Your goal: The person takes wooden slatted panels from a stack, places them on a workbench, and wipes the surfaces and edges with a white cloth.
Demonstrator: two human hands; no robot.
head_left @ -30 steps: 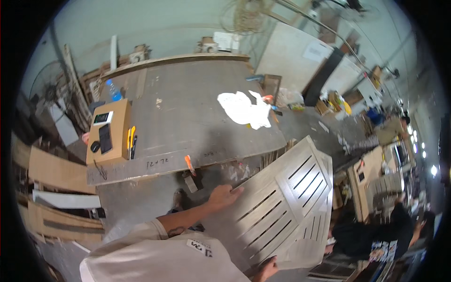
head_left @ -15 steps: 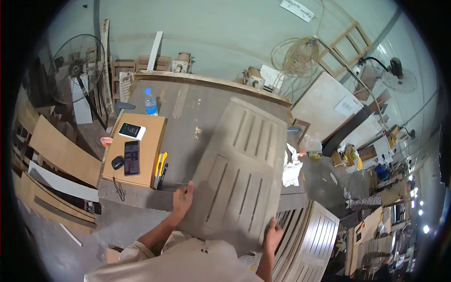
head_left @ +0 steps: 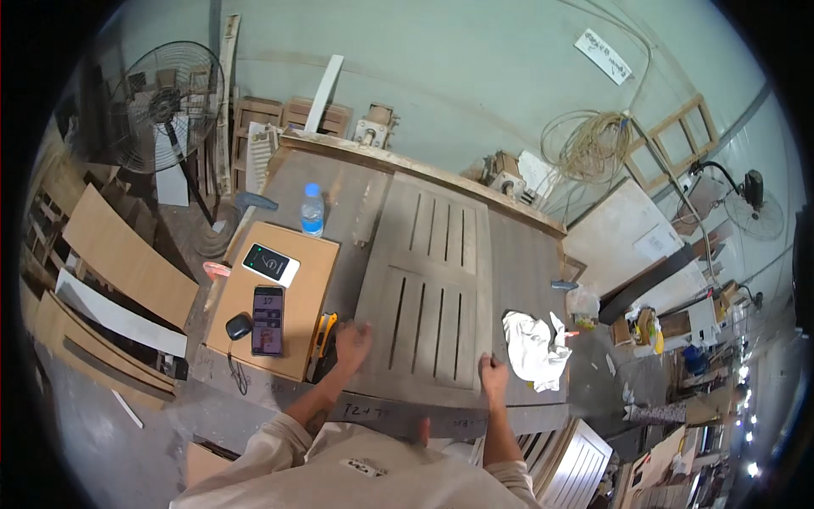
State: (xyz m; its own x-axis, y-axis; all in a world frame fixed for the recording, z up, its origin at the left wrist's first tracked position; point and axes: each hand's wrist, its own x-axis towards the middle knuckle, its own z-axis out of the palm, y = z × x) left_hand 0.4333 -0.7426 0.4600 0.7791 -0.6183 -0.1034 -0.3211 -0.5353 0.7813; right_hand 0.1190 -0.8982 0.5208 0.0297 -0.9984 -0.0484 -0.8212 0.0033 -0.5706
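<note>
Both hands rest spread and flat on the near end of a grey slatted panel [head_left: 431,293]: left hand [head_left: 352,343] at its left corner, right hand [head_left: 492,377] at its right. The panel lies flat along the workbench [head_left: 526,271], its far end near the back edge. A white rag [head_left: 534,348] lies just right; fingertips are too small to make out.

left hand [head_left: 352,341] blurred, phone [head_left: 268,320] screens unreadable — stacked panels [head_left: 570,462] cut off

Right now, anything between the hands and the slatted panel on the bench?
Nothing visible. The left hand lies on the slatted panel at its near left corner; the right hand is on its near right edge. The white rag lies beside it.
</note>
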